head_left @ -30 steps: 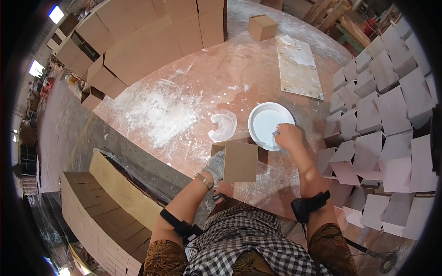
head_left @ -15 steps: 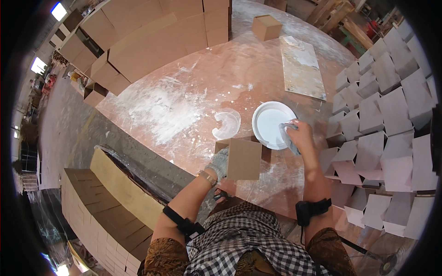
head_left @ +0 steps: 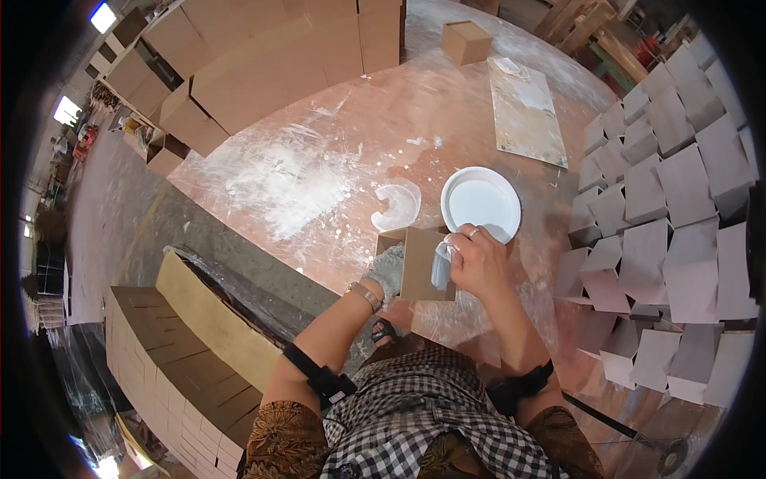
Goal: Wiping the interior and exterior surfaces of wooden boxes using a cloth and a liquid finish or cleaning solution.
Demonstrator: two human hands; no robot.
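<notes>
My left hand (head_left: 388,270), in a grey glove, grips the left side of a small open brown box (head_left: 416,260) held upright in front of me. My right hand (head_left: 475,257) holds a white wet rag (head_left: 441,265) against the box's right edge. Just beyond the hands a white round bowl (head_left: 482,204) of white liquid stands on the reddish floor. A white smear ring (head_left: 396,207) marks the floor left of the bowl.
Several white-coated boxes (head_left: 662,239) lie in rows at the right. Stacked brown boxes (head_left: 263,56) line the far left. A flat board (head_left: 524,112) and one box (head_left: 466,41) lie beyond the bowl. Flat cardboard stacks (head_left: 175,375) sit at my left.
My right hand has come back from the bowl with the rag and now presses it on the box. The left hand kept hold of the box.
</notes>
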